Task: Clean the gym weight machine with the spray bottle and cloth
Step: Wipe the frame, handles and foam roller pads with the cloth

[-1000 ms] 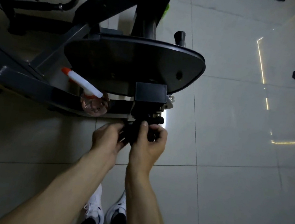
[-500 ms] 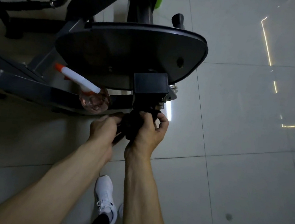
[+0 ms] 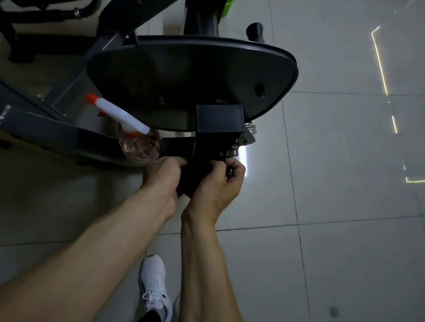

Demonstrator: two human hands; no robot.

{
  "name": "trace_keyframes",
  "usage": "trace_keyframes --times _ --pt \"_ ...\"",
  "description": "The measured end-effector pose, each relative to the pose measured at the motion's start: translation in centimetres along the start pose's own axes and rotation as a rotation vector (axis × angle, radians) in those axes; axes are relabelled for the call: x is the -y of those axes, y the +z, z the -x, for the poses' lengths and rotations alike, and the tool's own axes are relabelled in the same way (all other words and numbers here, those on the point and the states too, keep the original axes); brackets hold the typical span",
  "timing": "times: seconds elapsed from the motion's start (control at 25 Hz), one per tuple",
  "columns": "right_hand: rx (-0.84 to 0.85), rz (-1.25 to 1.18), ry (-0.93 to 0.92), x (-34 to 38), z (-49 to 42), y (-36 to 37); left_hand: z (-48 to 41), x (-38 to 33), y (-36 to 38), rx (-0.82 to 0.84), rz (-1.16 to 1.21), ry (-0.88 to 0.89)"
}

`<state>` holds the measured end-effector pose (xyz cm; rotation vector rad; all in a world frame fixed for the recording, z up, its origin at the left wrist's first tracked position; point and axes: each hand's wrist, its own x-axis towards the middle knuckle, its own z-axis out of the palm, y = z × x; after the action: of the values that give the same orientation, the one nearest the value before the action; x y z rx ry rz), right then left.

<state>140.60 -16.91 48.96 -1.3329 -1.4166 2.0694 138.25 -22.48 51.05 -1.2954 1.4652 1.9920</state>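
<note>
The left hand [image 3: 163,173] and right hand [image 3: 219,183] have edged up the black post [image 3: 202,145] of the grey gym weight machine [image 3: 47,126], still gripping the dark cloth [image 3: 193,174] around it, so wiping continues. Just left of them stands the clear round spray bottle [image 3: 140,145], its white head's long axis and orange nozzle pointing far-left.

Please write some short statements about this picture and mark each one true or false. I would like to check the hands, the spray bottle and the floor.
1. The left hand and the right hand both grip a dark cloth below the seat. True.
2. The spray bottle is held in the left hand. False: it rests on the machine's frame, and no hand holds it.
3. The bottle's nozzle tip is orange. True.
4. The floor is carpeted. False: it is pale tile.
5. The shoe in view is black. False: it is white.
</note>
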Motion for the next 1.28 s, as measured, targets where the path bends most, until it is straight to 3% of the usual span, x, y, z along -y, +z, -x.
trace_keyframes --times 0.2,0.24,0.32,0.4,0.48,0.52,0.6,0.72,0.88,0.96,1.28 --pt "0.165 -0.505 0.733 2.9 -2.2 0.1 0.7 -0.3 0.3 0.015 0.033 -0.004" --pt "0.180 -0.540 0.789 3.2 -2.2 -0.4 0.9 -0.4 0.2 0.022 0.039 -0.005" --pt "0.134 -0.418 0.597 3.1 -0.4 -1.2 1.5 -0.5 0.0 0.026 0.035 -0.010" --pt "-0.075 -0.202 0.148 1.9 1.9 -1.9 2.1 -0.7 -0.3 0.044 0.026 -0.016" --pt "-0.021 -0.004 -0.287 0.4 3.6 -1.5 2.5 -0.9 -0.7 0.027 0.035 -0.013" --pt "0.042 0.114 -0.395 -0.5 3.7 -0.7 2.7 -1.0 -1.0 0.003 0.036 -0.005" --pt "0.032 0.258 -0.419 -1.7 3.3 0.9 2.3 -1.0 -1.6 -0.040 0.009 0.008" --pt "0.022 0.126 -0.250 -2.1 0.9 0.4 1.4 -0.8 -1.8 -0.058 0.021 -0.014" --pt "0.043 -0.392 0.628 1.0 -3.5 -2.5 1.0 0.0 -1.8 -0.055 0.030 -0.055" --pt "0.021 -0.543 0.876 1.3 -3.7 -2.5 0.7 0.5 -2.2 -0.081 0.046 -0.058" --pt "-0.105 -0.870 1.045 6.0 -1.3 0.5 1.8 -0.6 -3.6 -0.080 0.003 -0.103"
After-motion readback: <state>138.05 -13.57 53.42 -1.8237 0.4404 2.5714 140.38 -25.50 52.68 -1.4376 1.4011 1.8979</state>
